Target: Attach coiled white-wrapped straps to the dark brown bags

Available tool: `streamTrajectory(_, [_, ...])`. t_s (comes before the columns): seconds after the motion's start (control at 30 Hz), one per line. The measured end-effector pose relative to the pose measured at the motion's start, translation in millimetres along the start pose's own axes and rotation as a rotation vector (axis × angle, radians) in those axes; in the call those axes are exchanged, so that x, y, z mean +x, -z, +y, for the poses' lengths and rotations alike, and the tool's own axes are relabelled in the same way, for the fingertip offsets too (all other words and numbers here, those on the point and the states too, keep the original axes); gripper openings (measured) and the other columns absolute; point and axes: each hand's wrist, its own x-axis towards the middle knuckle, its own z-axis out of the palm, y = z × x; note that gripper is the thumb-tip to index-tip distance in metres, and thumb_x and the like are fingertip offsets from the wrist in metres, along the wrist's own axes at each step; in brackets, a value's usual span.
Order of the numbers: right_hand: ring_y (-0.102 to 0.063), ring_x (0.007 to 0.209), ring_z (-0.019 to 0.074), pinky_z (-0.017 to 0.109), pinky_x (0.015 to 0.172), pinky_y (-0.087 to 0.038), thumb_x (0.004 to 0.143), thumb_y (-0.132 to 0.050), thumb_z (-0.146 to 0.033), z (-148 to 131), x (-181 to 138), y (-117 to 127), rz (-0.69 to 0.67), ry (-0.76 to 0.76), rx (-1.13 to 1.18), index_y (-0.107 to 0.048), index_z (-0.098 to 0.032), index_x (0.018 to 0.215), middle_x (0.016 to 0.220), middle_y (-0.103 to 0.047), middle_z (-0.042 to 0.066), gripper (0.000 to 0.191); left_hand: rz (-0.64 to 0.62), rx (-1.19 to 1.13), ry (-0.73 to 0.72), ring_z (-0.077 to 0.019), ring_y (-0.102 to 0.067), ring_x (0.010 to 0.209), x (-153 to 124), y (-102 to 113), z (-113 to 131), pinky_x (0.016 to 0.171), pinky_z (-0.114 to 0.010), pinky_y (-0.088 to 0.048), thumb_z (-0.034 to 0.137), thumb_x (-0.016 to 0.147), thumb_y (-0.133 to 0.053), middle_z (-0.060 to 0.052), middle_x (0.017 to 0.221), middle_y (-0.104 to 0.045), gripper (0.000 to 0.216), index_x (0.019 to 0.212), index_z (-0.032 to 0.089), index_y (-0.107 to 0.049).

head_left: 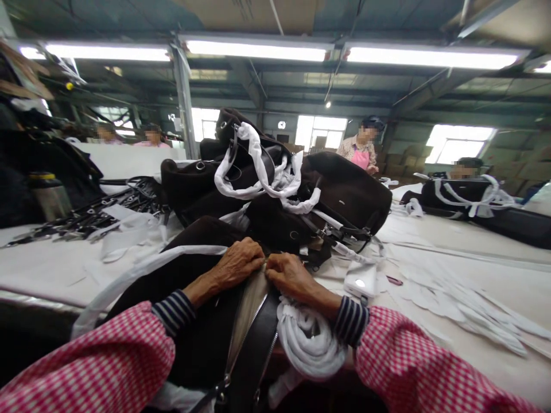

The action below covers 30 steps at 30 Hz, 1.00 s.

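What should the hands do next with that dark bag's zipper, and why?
Probably pull the zipper along. Both the left hand and right hand pinch together at the top of the dark bag, where its zipper opening gapes toward the person.

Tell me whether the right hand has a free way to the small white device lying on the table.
Probably yes: the right hand pinches the dark bag at its zipper, and the white device lies just beside it on the table, nothing between.

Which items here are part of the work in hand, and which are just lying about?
In hand: left hand, right hand, dark bag, its zipper, white wrapping.
Lying about: bag pile, straps, metal flask, paper strips.
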Motion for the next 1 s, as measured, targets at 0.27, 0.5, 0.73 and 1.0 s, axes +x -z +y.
streamTrajectory(0.27, [-0.050,0.061,0.0121,0.025,0.060,-0.030,0.079,-0.056,-0.013,2,-5,-1,0.005,-0.019,0.051,-0.065,-0.017,0.073,0.062,-0.056,-0.003,0.011,0.014,-0.357,0.155,-0.0206,-0.066,0.084,-6,6,-9,0.079,-0.031,-0.045,0.028,0.085,-0.060,-0.002,0.088,-0.074,0.017,0.085,0.019,-0.074])
streamTrajectory(0.5, [-0.048,0.060,0.0122,0.026,0.058,-0.027,0.080,-0.057,-0.013,-4,-3,-3,0.008,-0.045,-0.039,-0.065,-0.017,0.070,0.061,-0.057,-0.002,0.013,0.044,-0.279,0.185,-0.0230,-0.061,0.087,-6,0,0,0.079,-0.034,-0.041,0.032,0.087,-0.056,-0.004,0.090,-0.068,0.019,0.085,0.019,-0.069])
streamTrajectory(0.73, [-0.048,0.061,0.0123,0.026,0.059,-0.027,0.083,-0.057,-0.013,-8,-2,-4,0.023,-0.065,-0.040,-0.064,-0.016,0.070,0.062,-0.057,-0.001,0.014,0.025,-0.278,0.172,-0.0219,-0.060,0.086,-6,-2,-2,0.080,-0.034,-0.042,0.031,0.088,-0.056,-0.003,0.091,-0.063,0.016,0.085,0.020,-0.067])
streamTrajectory(1.0, [-0.047,0.061,0.0125,0.028,0.059,-0.025,0.081,-0.056,-0.011,-9,2,-7,-0.003,-0.058,-0.111,-0.062,-0.017,0.069,0.061,-0.056,-0.001,0.015,0.029,-0.319,0.128,-0.0219,-0.059,0.090,-7,-4,-1,0.083,-0.036,-0.041,0.031,0.090,-0.053,-0.003,0.092,-0.061,0.018,0.087,0.020,-0.066])
